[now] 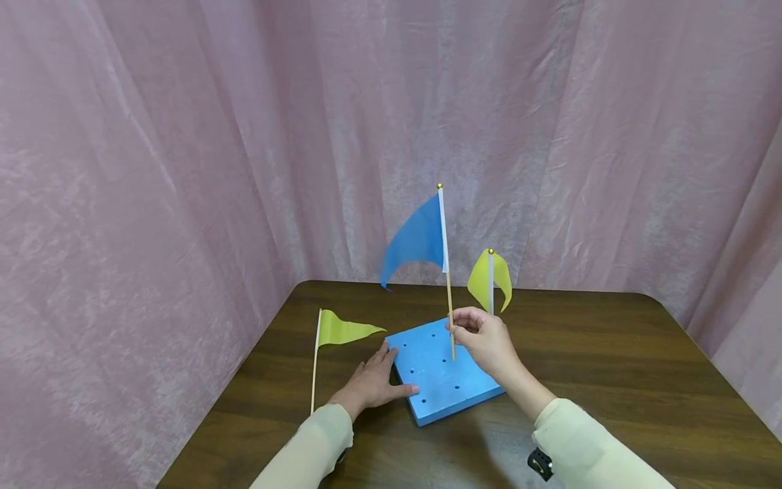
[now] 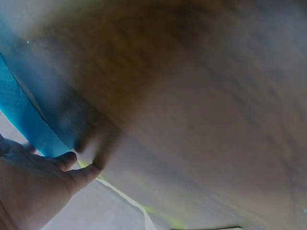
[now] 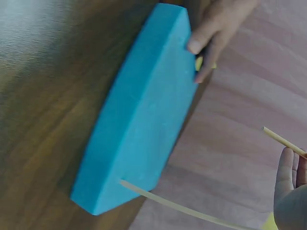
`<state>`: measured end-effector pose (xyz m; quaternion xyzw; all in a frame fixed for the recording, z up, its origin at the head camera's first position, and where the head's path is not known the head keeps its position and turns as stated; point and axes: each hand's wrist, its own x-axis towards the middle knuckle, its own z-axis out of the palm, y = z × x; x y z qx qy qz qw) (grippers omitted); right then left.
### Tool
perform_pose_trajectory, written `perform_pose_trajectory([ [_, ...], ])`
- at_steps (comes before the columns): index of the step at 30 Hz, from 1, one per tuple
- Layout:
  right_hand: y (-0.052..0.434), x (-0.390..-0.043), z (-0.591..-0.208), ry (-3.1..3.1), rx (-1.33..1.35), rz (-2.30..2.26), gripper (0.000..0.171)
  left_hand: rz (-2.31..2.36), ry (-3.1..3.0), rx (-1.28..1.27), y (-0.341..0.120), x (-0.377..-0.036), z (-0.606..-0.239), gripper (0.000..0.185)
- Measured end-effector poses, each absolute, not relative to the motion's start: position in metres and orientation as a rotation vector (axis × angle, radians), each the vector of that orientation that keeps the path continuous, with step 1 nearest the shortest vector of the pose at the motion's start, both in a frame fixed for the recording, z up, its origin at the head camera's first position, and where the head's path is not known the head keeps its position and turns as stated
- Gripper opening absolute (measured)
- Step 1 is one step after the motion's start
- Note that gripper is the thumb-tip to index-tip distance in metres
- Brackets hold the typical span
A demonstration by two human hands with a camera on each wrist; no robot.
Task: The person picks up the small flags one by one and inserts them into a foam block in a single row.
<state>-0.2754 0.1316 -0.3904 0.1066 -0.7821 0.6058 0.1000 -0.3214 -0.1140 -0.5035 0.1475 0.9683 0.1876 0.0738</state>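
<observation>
My right hand point(image 1: 487, 339) pinches the thin wooden stick of a blue flag point(image 1: 418, 234) between thumb and fingers. The flag is nearly upright, and the stick's lower tip point(image 3: 266, 129) shows free of the board in the right wrist view. Beneath it lies a light-blue board point(image 1: 430, 401) with several small holes in its top. My left hand point(image 1: 373, 384) rests at the board's left side, fingers spread along the edge and thumb on the top face. Behind my right hand a yellow flag point(image 1: 502, 275) stands in the board; its stick point(image 3: 177, 206) enters near one corner.
A second yellow flag point(image 1: 339, 331) is on the brown wooden table point(image 1: 586, 353), left of my left hand, its stick's lower end by the sleeve. Pink curtains point(image 1: 342, 136) hang behind the table and at both sides. A dark device point(image 1: 540, 464) is on the right wrist.
</observation>
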Motion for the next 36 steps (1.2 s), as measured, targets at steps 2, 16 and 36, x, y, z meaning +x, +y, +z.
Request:
perform_pose_trajectory([
  [2,0.131,-0.276,-0.396,-2.322,0.301,1.788,0.015,0.557,2.905,0.434,-0.114,-0.322,-0.504,0.110],
  [16,0.134,-0.279,-0.433,-2.357,0.208,1.832,0.012,0.554,2.912,0.441,-0.112,-0.320,-0.503,0.111],
  [36,0.135,-0.275,-0.463,-2.482,0.162,1.666,0.009,0.570,2.902,0.437,-0.114,-0.319,-0.503,0.112],
])
